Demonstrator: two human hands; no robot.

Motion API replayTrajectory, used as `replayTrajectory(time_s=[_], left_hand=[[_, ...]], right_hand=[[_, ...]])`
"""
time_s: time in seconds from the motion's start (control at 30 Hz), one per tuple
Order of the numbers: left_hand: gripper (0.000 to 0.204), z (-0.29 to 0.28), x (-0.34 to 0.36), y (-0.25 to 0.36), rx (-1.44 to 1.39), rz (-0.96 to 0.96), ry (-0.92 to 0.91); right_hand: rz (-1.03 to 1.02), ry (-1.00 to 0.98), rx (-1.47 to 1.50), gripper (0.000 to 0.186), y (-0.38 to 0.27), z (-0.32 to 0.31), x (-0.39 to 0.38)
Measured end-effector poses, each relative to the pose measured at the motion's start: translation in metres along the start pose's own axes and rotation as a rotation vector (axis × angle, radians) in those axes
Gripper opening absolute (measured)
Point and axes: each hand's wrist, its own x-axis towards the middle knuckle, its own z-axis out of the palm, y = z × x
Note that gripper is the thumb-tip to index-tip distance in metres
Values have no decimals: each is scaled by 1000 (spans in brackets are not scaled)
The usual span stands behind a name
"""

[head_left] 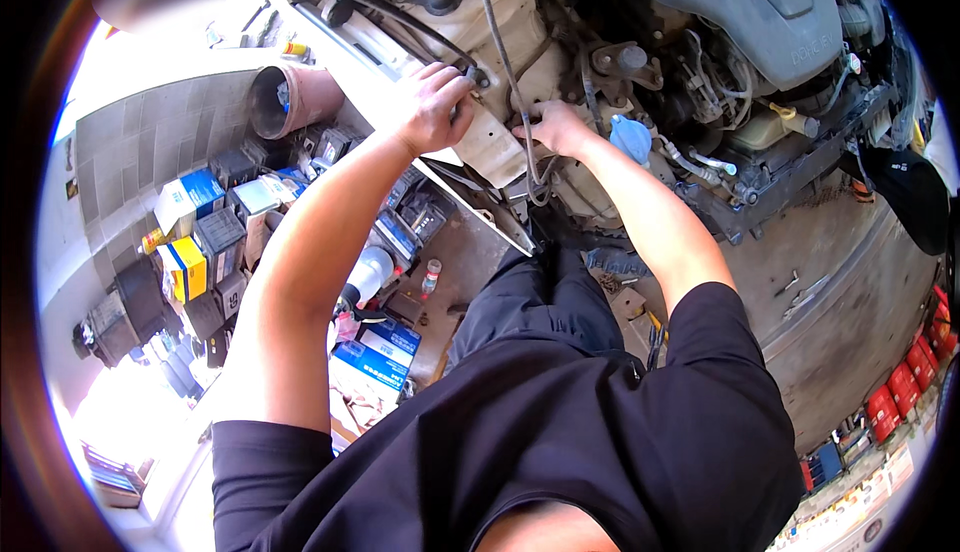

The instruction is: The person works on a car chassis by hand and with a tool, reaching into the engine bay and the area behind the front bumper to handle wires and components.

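My left hand (437,109) is closed on top of the pale fender edge (492,148), its fingers curled beside a small bolt. What lies inside its grip is hidden. To its right, my right hand (553,129) reaches into the engine bay with bent fingers against the dirty inner panel. Its fingertips close on something too small to make out. A grey hose (497,27) runs down between the two hands and loops below them. Close to my right wrist is a light blue reservoir cap (630,138).
A grey plastic engine cover (765,12) fills the upper right. Boxes and car batteries (218,232) are stacked at left, near a pinkish bucket (305,100). A small bottle (431,277) stands on the floor. Red containers (905,389) line the far right, past a dusty bumper (835,302).
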Motion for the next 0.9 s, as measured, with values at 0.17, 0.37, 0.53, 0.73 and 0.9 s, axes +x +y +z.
replayTrajectory(time_s=[0.17,0.37,0.53,0.73,0.9], left_hand=[[16,-1,1,5,-4,4,39],[16,-1,8,8,9,12,13],[16,-2,0,9,1,-19,-22],[15,-1,3,6,19,5,8],[14,0,6,4,5,16,5]], right_hand=[[-95,133,-227,44,2,12,-5],[-144,260,-206,38,10,19,-10],[-73,285,-243,34,-7,23,-23],[-107,337,-204,35,-4,28,-28],[-127,223,-125,33,9,16,-13]])
